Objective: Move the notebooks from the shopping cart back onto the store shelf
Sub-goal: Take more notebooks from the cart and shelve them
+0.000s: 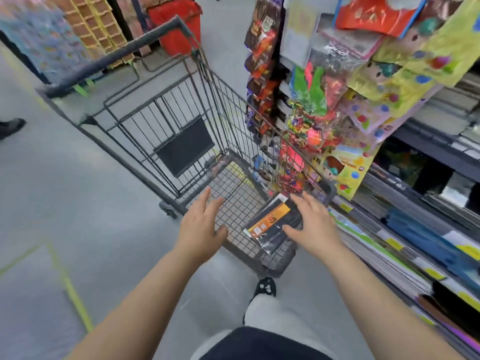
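— Reaching into the cart (161,131) with both hands, then. How far along would you say this is?

— Late, I'd judge. Only one pack of notebooks (272,226) shows in the basket, wrapped in clear plastic with an orange label, lying flat on the wire floor at the near right corner. The rest of the basket floor looks bare.

— Is it held yet?

— Not quite. The right hand (311,224) is spread wide, fingers apart, over the pack's right side, thumb at its near edge; touching or just above, I cannot tell. The left hand (202,224) is also spread, fingers apart, hovering over the cart's near rim with nothing in it.

— And where does it go?

— The shelf (405,245) on the right, just beside the cart, already packed with flat stacks of paper goods. A free slot is hard to make out.

— Room to move?

— Tight on the right: the cart's wire wall stands between pack and shelf, so the pack must come up over it. Hanging party goods (309,131) crowd the cart's far right side. Left, the floor (65,190) is wide open.
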{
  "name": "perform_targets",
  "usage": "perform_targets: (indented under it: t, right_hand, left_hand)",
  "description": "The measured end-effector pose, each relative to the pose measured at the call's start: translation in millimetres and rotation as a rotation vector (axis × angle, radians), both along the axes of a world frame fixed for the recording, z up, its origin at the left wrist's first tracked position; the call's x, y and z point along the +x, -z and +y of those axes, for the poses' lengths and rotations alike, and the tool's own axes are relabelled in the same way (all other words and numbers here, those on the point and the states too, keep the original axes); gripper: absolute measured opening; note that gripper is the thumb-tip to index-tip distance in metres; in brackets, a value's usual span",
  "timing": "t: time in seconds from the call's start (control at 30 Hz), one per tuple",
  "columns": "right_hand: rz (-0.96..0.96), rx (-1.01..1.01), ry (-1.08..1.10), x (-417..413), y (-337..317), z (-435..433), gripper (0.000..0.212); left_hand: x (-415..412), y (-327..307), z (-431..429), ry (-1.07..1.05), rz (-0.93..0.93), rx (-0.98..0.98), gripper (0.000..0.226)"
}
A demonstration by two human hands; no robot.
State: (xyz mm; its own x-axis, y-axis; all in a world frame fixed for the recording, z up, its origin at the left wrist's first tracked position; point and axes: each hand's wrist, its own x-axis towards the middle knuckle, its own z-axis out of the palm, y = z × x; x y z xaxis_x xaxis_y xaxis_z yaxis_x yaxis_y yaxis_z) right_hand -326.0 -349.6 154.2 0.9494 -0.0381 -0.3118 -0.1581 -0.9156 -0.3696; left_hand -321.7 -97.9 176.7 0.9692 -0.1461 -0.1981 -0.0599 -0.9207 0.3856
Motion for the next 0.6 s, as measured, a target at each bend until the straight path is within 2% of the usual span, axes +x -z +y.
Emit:
perform_targets:
  t: [0.17,0.23,0.43,0.6]
  right_hand:
    - [0.045,0.012,0.004,42.6,2.2,-6.9,0.078]
    - [0.053,0.021,0.071,52.5,3.3,-10.9,0.078]
    - [0.031,0.118,0.394,59.0,26.7,-0.1,0.073]
    - [-0.001,0.271,0.793,57.3,49.9,23.2,0.066]
  left_hand:
    - [59.9,4.5,-13.3,0.093,0.026,-0.007,0.061]
    - [75.2,9.9,-21.1,0.15,0.074,-0.023,0.061]
    - [125.9,40.7,-25.6,0.409,0.227,-0.013,0.06]
    - [182.4,63.4,-17.0,0.624,0.363,0.038,0.06]
